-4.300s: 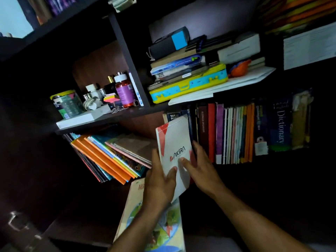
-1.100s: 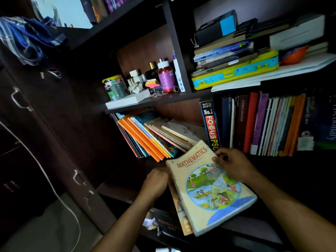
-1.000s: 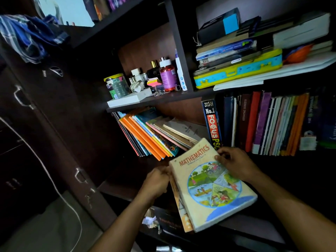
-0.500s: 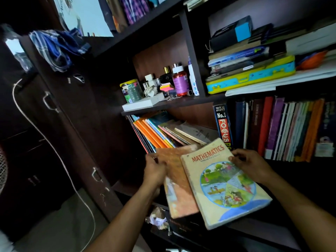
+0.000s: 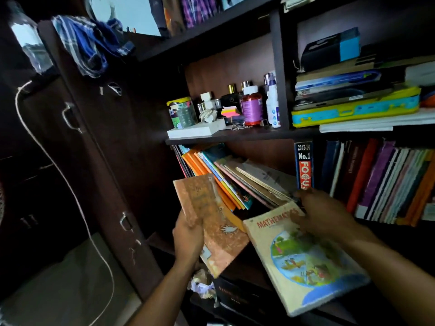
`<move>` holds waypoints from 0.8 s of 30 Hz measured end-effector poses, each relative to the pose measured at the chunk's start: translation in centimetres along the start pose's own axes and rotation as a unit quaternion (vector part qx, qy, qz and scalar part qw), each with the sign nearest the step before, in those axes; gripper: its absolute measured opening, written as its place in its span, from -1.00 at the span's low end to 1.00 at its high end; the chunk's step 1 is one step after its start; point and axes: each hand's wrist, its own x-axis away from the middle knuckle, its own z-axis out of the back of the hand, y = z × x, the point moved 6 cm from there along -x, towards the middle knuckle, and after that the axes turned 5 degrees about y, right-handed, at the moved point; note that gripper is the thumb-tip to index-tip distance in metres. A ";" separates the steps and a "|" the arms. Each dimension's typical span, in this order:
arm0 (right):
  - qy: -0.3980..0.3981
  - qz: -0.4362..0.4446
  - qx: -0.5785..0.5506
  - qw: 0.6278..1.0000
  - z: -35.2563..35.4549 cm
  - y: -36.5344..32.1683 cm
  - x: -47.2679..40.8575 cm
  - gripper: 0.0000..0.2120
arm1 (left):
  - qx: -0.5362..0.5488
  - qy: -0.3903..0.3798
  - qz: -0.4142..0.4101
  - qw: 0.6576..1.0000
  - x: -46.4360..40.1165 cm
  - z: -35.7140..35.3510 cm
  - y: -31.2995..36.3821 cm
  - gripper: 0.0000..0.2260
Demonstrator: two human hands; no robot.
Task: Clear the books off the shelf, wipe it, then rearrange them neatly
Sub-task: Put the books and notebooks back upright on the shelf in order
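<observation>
My left hand [image 5: 188,236] grips an orange-brown book [image 5: 211,222] by its left edge and holds it tilted up in front of the dark shelf [image 5: 226,135]. My right hand [image 5: 322,215] holds the top of a cream Mathematics book [image 5: 306,260] that lies flat at the shelf's front. Behind them a row of thin orange and blue books [image 5: 219,175] leans to the left. To the right, upright books [image 5: 386,182] stand beside a spine reading "No.1 Focus" [image 5: 304,164].
The upper shelf holds bottles and jars [image 5: 251,107], a white box [image 5: 195,130] and a stack with a yellow-blue case [image 5: 355,109]. A dark wardrobe door [image 5: 98,161] with a white cord stands left. Crumpled paper [image 5: 200,284] lies below.
My left hand has pulled the orange-brown book out from under the Mathematics book and raised it up and left. My right hand stays on the Mathematics book. The view has swung left.
</observation>
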 end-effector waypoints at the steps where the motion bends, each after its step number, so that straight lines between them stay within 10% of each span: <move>1: 0.019 0.019 0.009 1.000 0.5 -1.9 -1.0 -0.45 | 0.010 0.016 0.003 1.000 -0.3 0.3 -0.2 -0.72; 8: -0.013 0.004 0.094 0.995 -5.5 -8.5 -10.0 -0.03 | 0.104 0.054 -0.027 0.993 -1.4 0.5 2.6 -0.62; 17: 0.128 -0.084 -0.097 0.983 -8.4 -4.6 -12.0 -0.62 | 0.172 0.037 0.015 0.984 -2.8 -3.8 1.7 -0.58; 24: 0.187 -0.069 -0.205 0.958 -6.2 -4.2 -10.8 -0.55 | 0.168 0.001 -0.006 0.986 -1.6 -8.9 3.7 -0.55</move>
